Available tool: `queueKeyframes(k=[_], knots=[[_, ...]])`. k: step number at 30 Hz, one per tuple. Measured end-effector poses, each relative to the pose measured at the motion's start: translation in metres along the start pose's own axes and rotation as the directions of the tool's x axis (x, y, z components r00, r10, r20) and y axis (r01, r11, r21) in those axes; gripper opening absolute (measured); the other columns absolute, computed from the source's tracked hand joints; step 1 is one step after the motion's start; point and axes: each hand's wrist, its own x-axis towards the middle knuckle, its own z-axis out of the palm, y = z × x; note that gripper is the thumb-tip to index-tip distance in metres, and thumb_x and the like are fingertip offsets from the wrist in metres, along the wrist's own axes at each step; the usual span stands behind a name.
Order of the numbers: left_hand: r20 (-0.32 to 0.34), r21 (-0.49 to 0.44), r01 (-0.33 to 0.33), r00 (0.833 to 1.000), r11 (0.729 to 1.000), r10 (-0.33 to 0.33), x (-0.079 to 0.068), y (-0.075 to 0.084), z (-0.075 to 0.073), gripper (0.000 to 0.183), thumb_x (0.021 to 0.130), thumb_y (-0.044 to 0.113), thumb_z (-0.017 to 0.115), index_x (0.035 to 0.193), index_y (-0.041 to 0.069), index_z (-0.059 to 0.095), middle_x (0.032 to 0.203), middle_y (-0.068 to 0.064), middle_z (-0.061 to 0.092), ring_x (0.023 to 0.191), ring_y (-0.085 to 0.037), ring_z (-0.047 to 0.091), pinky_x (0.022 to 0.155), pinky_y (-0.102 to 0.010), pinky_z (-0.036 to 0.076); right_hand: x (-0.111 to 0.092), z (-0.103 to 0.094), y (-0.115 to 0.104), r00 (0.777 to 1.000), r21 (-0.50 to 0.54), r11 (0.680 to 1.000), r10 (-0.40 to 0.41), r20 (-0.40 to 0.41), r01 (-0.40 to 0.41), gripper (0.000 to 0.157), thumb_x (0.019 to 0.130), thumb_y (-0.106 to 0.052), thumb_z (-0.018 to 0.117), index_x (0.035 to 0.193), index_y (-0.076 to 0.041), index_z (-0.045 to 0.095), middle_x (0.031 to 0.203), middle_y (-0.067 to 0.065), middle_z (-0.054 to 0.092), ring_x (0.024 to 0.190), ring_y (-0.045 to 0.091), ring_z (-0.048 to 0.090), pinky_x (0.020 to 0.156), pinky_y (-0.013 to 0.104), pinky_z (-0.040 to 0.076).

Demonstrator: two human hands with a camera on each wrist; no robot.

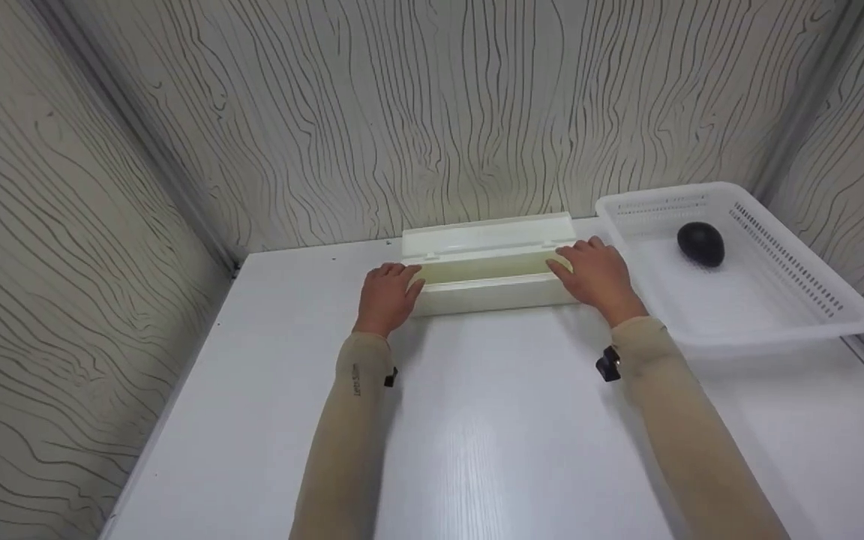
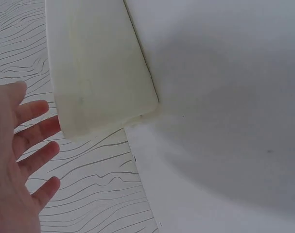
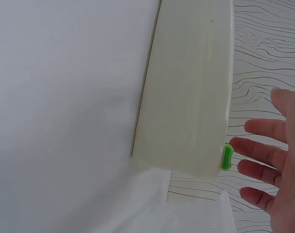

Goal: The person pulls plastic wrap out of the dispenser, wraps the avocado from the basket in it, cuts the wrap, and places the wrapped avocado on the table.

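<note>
A long, narrow off-white plastic box [image 1: 493,297] stands at the back of the table, its hinged lid [image 1: 488,237] tipped back toward the wall. At the box's left end is my left hand [image 1: 388,298], thumb by the front rim. My right hand [image 1: 598,274] is at the opposite end, thumb and a fingertip over the rim. Both wrist views show fingers spread and only slightly bent around the box's ends. A small green piece [image 3: 227,157] shows at the right end, beside the right fingertips. The full inside of the box is hidden from view.
To the right stands a white perforated plastic basket [image 1: 709,300], holding a black egg-shaped object [image 1: 700,244]. Wood-grain patterned panels [image 1: 402,112] rise behind and on both sides of the white table [image 1: 477,427]. The basket's left side is close to my right hand.
</note>
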Motion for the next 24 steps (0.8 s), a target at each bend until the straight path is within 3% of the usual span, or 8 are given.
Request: queueKeyframes(k=[12,19,24], knots=[[0.013,0.11,-0.021,1.0,0.994,0.02,0.012,0.013,0.014,0.043,0.102,0.048,0.036,0.129,0.024,0.058,0.123,0.003,0.064,0.122,-0.018,0.051,0.114,-0.041,0.028,0.012,0.014,0.0,1.0,-0.138,0.99,-0.023,-0.008,0.021,0.049,0.099,-0.044,0.043,0.116,-0.004,0.065,0.108,0.018,0.067,0.101,0.036,0.051,0.089,0.054,0.039],[-0.025,0.214,-0.031,0.999,0.976,0.038,0.013,0.018,0.016,0.039,0.102,0.046,0.038,0.117,0.02,0.063,0.114,0.002,0.067,0.117,-0.019,0.054,0.114,-0.043,0.027,0.014,0.018,0.001,0.997,-0.263,0.964,-0.06,-0.038,0.048,0.048,0.099,-0.044,0.045,0.098,-0.002,0.069,0.092,0.016,0.068,0.096,0.035,0.053,0.084,0.05,0.04],[-0.042,0.24,-0.044,0.998,0.97,0.055,0.013,0.019,0.015,0.036,0.101,0.043,0.041,0.116,0.019,0.065,0.106,0.002,0.07,0.111,-0.019,0.055,0.113,-0.042,0.028,0.014,0.019,-0.001,0.993,-0.339,0.936,-0.115,-0.035,0.096,0.049,0.1,-0.043,0.044,0.089,-0.002,0.068,0.089,0.015,0.068,0.097,0.035,0.055,0.083,0.049,0.042]])
